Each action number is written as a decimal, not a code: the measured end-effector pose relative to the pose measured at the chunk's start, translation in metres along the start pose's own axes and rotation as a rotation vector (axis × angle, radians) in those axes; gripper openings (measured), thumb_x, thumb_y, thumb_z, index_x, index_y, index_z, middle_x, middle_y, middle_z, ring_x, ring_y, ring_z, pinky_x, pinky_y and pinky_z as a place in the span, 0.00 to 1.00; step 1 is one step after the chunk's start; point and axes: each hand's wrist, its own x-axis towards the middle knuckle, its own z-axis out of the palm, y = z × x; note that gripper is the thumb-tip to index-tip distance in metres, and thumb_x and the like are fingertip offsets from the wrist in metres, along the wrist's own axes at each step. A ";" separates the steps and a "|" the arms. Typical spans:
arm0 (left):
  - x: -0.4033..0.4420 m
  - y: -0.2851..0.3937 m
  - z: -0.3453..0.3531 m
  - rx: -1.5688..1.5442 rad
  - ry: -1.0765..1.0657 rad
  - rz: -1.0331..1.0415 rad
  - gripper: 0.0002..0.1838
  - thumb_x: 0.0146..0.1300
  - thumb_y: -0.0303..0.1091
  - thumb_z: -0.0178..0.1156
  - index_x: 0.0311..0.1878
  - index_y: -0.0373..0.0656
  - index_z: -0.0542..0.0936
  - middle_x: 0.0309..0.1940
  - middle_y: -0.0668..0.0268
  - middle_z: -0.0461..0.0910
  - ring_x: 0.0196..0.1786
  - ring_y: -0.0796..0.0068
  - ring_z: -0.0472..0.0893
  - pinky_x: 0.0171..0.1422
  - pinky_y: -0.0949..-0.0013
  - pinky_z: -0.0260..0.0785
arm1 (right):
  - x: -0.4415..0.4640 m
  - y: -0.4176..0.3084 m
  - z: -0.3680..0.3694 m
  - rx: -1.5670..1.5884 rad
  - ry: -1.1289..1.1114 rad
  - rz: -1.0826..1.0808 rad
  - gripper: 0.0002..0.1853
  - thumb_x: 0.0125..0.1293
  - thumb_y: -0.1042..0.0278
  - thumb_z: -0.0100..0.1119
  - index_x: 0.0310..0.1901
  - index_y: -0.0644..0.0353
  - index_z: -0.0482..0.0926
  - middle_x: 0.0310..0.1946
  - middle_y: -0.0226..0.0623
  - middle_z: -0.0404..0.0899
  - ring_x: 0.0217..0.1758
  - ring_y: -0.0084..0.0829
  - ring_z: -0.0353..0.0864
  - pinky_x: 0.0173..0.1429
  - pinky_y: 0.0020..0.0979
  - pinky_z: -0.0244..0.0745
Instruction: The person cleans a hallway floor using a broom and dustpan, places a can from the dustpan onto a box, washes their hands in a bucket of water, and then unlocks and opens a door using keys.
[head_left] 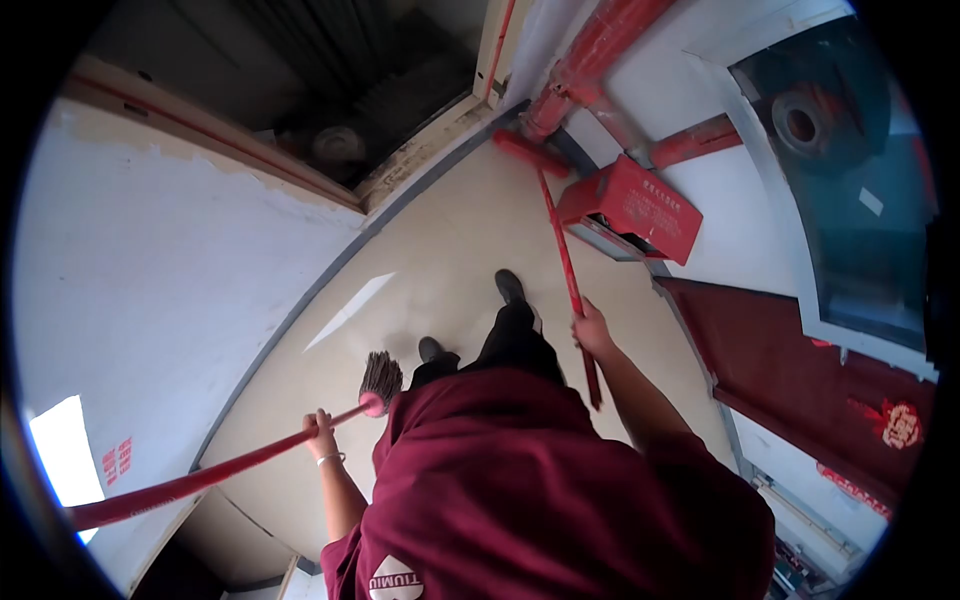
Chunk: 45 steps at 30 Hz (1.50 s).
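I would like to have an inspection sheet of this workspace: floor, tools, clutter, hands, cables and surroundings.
Surface: beige floor, with a bright patch of light.
Job's things: red-handled broom with dark bristles; red stick, its far end at a red bar; whether joined, I cannot tell.
Clutter: red box beside the wall on the right.
Hands: left hand closed around the broom handle; right hand closed around the stick.
Cables: nothing seen.
Surroundings: red pipes, white wall on the left, glass pane on the right.
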 end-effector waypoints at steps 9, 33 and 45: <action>0.025 -0.078 -0.072 0.009 -0.131 -0.181 0.10 0.56 0.36 0.55 0.29 0.41 0.67 0.25 0.66 0.71 0.28 0.76 0.73 0.23 0.73 0.72 | 0.019 0.056 0.126 -0.449 0.066 -0.046 0.31 0.56 0.72 0.43 0.62 0.64 0.49 0.35 0.60 0.74 0.41 0.54 0.74 0.44 0.44 0.71; 0.038 -0.139 -0.103 -0.177 -0.153 -0.056 0.10 0.59 0.36 0.53 0.31 0.38 0.67 0.28 0.63 0.71 0.31 0.74 0.75 0.26 0.72 0.75 | -0.110 0.033 0.183 -0.754 -0.317 -0.083 0.32 0.57 0.71 0.42 0.65 0.51 0.47 0.29 0.52 0.76 0.19 0.39 0.77 0.25 0.36 0.74; 0.001 -0.158 -0.119 -0.223 -0.115 -0.159 0.10 0.59 0.38 0.53 0.34 0.41 0.68 0.33 0.63 0.73 0.39 0.72 0.75 0.33 0.67 0.76 | -0.091 0.038 0.243 -0.872 -0.477 -0.322 0.24 0.64 0.58 0.36 0.61 0.57 0.57 0.40 0.55 0.74 0.44 0.51 0.73 0.49 0.41 0.68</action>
